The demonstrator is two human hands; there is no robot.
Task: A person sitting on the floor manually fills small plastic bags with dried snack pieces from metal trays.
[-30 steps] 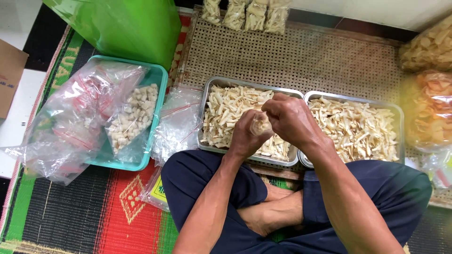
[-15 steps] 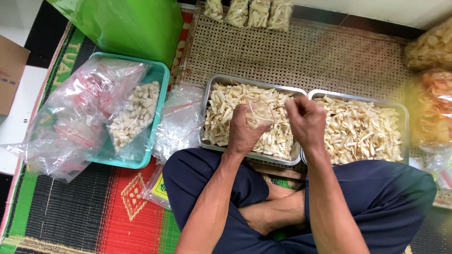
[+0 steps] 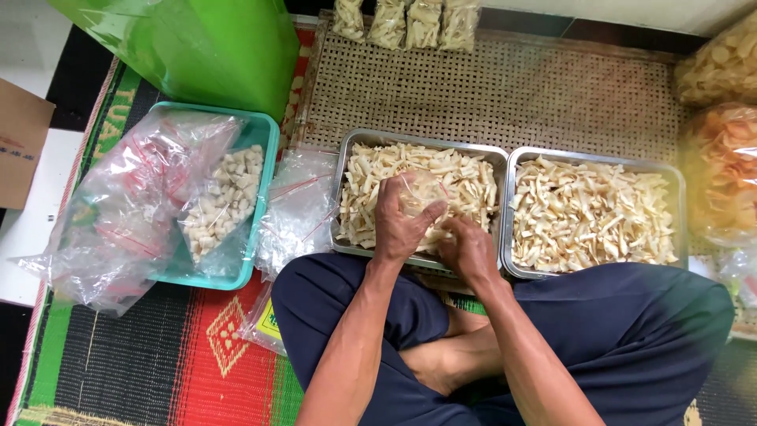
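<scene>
- Sitting cross-legged on a woven mat [image 3: 142,371], the person now has both hands low over the left metal tray [image 3: 344,158], where a second ago they were raised together above the gap between the two trays.
- Left hand [image 3: 400,225] is clamped round a small clear plastic bag [image 3: 419,192], fingers curled over its near side; the bag rests on the pale cracker strips [image 3: 465,177] in that tray and seems partly filled.
- Right hand [image 3: 467,251] has dropped from the bag's top to the tray's near edge, just beside the left hand. Its fingers are bent down among the strips, closed loosely; whether they pinch any strips I cannot tell.
- Judging by that shift, the work has gone from handling the bag in the air to working at the tray with it.
- Right metal tray [image 3: 516,213] holds a similar heap of strips, untouched by either hand.
- Left of the trays lie loose empty clear bags [image 3: 296,209], then a teal basket [image 3: 264,130] with a bag of pale cubes [image 3: 225,201] and more crumpled plastic.
- Four filled packets [image 3: 406,22] stand in a row at the far edge of the cane mat [image 3: 552,95]; large bags of crackers [image 3: 721,158] sit at right.
</scene>
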